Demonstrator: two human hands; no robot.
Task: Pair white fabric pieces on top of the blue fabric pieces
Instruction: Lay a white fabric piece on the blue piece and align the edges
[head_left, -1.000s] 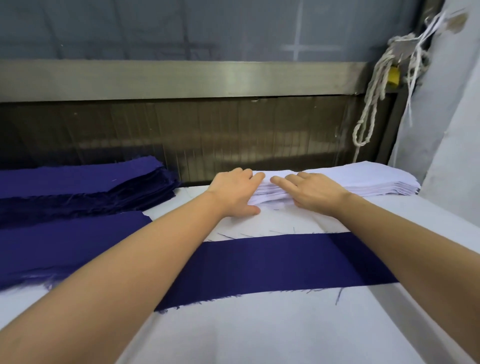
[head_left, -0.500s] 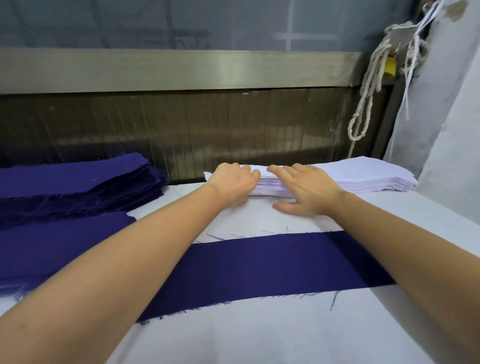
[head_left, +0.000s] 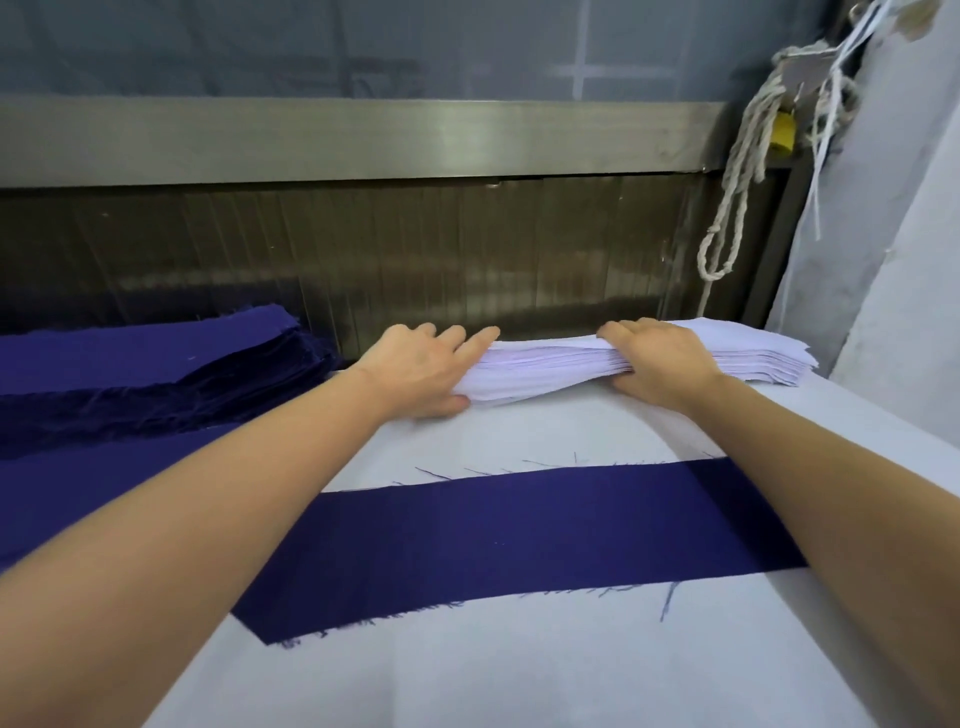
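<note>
A stack of white fabric pieces (head_left: 561, 364) lies at the back of the table, its left end lifted a little. My left hand (head_left: 421, 369) grips that left end, fingers on top and thumb beneath. My right hand (head_left: 660, 364) grips the stack near its middle, fingers curled over the top layers. A single blue fabric strip (head_left: 519, 540) lies flat across the table in front of me, partly under my forearms. A pile of blue pieces (head_left: 145, 358) sits at the back left.
The table is covered in white cloth (head_left: 519, 670). A second layer of blue fabric (head_left: 130, 483) spreads on the left. Behind the stacks runs a dark ribbed panel (head_left: 415, 249) under a metal rail. A knotted rope (head_left: 737, 171) hangs at the right, beside a pale wall.
Both hands have gone from resting on the white stack to gripping it. My right hand has slid right along it, and the stack's left end has risen and fanned.
</note>
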